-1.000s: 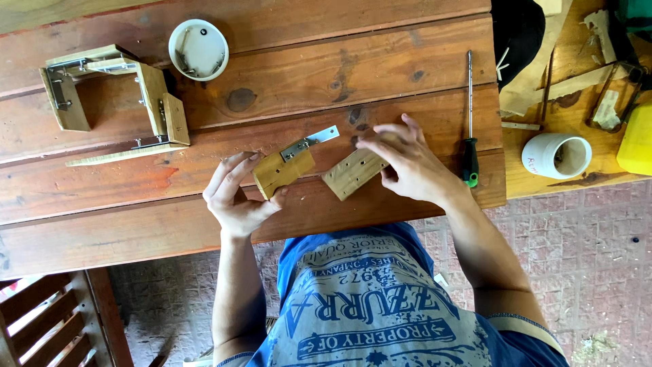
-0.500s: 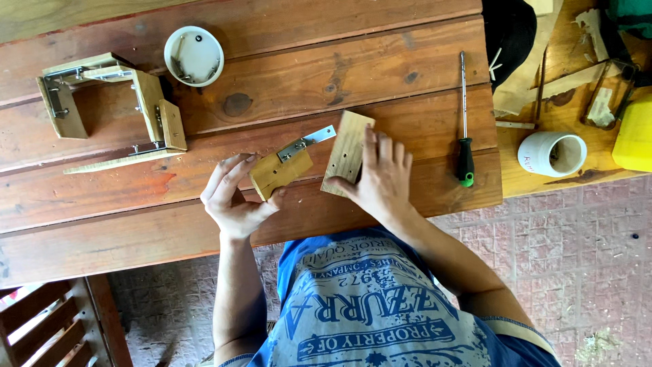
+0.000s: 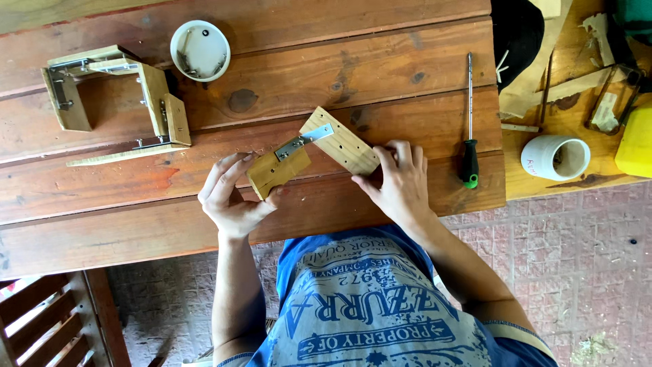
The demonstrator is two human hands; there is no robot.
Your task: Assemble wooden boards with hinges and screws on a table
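Observation:
My left hand grips a small wooden block with a flat metal bracket fixed on top. The bracket's free end lies over a second, lighter wooden block with small holes in it. My right hand holds that second block by its near right end, pressing it against the reddish wooden table. The two blocks meet at an angle under the bracket.
A screwdriver with a black and green handle lies right of my right hand. A white round lid with screws sits at the back. A bracketed wooden assembly is at the left. A white cup stands on the side bench.
My right hand brought the lighter block from the right, turned it and slid it under the bracket's free end. My left hand kept hold of the bracketed block.

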